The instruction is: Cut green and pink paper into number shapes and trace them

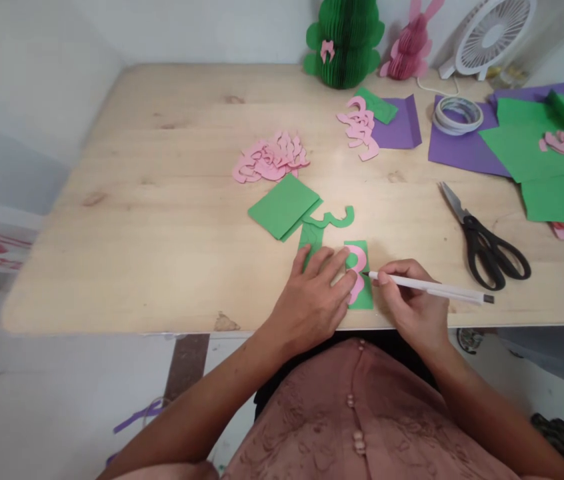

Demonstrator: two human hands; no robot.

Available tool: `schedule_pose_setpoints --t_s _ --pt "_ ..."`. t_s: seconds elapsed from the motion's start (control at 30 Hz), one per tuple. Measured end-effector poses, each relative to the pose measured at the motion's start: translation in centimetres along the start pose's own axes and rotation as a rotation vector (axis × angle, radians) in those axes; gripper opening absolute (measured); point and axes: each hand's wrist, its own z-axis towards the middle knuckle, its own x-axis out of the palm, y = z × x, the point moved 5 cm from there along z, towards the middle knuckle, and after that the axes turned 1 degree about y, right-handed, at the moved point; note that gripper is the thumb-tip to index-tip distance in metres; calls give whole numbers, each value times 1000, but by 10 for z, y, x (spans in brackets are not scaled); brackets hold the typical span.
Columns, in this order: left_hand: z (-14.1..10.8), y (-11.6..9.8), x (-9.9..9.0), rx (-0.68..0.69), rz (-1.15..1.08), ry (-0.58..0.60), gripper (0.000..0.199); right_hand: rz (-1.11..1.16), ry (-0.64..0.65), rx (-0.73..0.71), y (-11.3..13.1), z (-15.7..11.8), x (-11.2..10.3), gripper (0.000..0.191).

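My left hand (315,293) lies with its fingers spread at the table's front edge. Its fingertips press a pink curvy paper cutout (359,257) onto a small green paper piece (367,293). In my right hand (415,303) is a white pen (429,287), its dark tip touching the right edge of the cutout. Just beyond my left hand are a green paper strip (311,235), partly hidden under the fingers, a curvy green cutout (345,218) and a folded green sheet (285,207).
Black-handled scissors (485,243) lie to the right. Farther back are piles of pink cutouts (272,158), purple paper (397,123), a tape roll (458,117) and green sheets (562,193). Along the wall stand a green honeycomb figure (345,40), a pink rabbit figure (409,50) and a white fan (495,37).
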Motion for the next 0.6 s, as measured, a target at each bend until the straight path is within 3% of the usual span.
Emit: schedule_pose_setpoints --t_s 0.6 --pt "0 1 1 -4 -17 0 31 -78 6 -16 3 1 2 10"
